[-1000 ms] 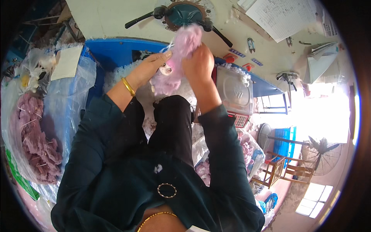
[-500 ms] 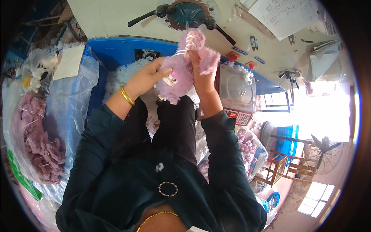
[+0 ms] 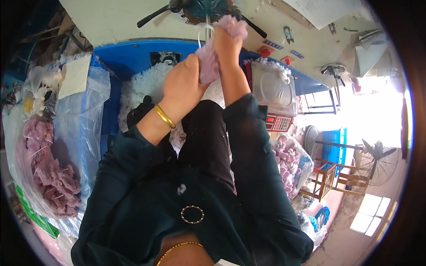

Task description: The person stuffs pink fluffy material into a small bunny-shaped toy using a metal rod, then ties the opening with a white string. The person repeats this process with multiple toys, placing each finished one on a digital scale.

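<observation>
Purple plush [image 3: 207, 63], upper centre of frame.
Left hand [image 3: 183, 83] clamped on it low, right hand [image 3: 227, 49] higher; probably steadies limp fabric.

Pale worktable [image 3: 111, 22] stretched along the far side, wooden seating [image 3: 327, 179] stood at right, stained wall [image 3: 346, 213] held a paned window [image 3: 372, 213], daylight [image 3: 377, 119] glared at right.

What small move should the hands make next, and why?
Perhaps ease the white cord clear of the metal tube: it loops up close beside it and might snag. The left hand and right hand both hold the purple plush near the tube, though whether the tube sits inside it I can't tell.
</observation>
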`<move>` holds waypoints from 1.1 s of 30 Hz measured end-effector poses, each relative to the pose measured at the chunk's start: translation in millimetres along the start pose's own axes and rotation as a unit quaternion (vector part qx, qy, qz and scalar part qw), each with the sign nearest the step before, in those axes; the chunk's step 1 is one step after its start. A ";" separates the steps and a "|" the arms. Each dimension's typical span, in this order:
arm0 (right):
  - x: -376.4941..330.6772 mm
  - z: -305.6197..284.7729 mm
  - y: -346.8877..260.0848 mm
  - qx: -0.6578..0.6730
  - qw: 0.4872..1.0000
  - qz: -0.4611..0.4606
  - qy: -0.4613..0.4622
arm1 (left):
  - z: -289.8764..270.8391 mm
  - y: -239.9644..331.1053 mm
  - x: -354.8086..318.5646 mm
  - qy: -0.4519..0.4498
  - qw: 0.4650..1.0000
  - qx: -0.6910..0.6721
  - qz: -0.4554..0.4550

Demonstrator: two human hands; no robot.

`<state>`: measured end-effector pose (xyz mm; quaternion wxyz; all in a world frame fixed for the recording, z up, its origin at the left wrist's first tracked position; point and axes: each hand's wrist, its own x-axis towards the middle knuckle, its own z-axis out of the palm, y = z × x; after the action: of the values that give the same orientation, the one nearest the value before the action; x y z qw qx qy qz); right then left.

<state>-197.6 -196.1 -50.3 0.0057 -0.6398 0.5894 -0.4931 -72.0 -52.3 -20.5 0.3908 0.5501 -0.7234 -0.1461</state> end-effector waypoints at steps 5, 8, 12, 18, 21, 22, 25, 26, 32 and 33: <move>10.2 -5.2 -26.4 0.138 0.978 0.150 -0.040 | 4.7 9.1 -3.1 0.049 0.990 -0.106 -0.084; 3.8 -12.5 -36.3 0.075 0.985 0.142 -0.058 | 3.6 1.9 -10.1 0.074 0.989 -0.103 -0.069; -26.7 -42.7 -64.2 0.125 0.980 0.153 -0.029 | -2.2 -6.5 -28.9 0.046 0.990 -0.125 -0.053; -51.0 -72.7 -77.0 0.150 0.978 0.118 -0.087 | -0.9 -24.8 -29.8 0.060 0.986 -0.140 0.065; -54.9 -100.5 -66.3 0.415 0.861 0.168 -0.241 | -10.5 -24.3 -27.7 -0.024 0.887 -0.452 -0.091; -55.3 -117.6 -58.1 0.453 0.816 0.226 -0.278 | -15.5 -22.1 -25.3 -0.056 0.788 -0.590 -0.166; -74.0 -120.6 -16.8 0.580 0.606 0.342 -0.424 | -15.6 -16.1 -20.8 -0.044 0.743 -0.629 -0.224; -89.7 -118.7 -24.6 0.597 0.597 0.344 -0.412 | -11.8 -10.9 -21.8 -0.006 0.771 -0.589 -0.243; -83.0 -120.3 -51.9 0.477 0.668 0.323 -0.471 | 1.9 -18.9 -41.6 -0.099 0.752 -0.621 -0.198; -82.9 -122.3 -55.0 0.431 0.703 0.281 -0.491 | -8.5 -9.7 -40.8 -0.137 0.666 -0.704 -0.204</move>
<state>-219.5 -46.1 -6.9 0.7073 -0.5240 0.3792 -0.2852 -55.5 -16.7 -37.7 0.5184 0.2187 -0.3199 -0.7623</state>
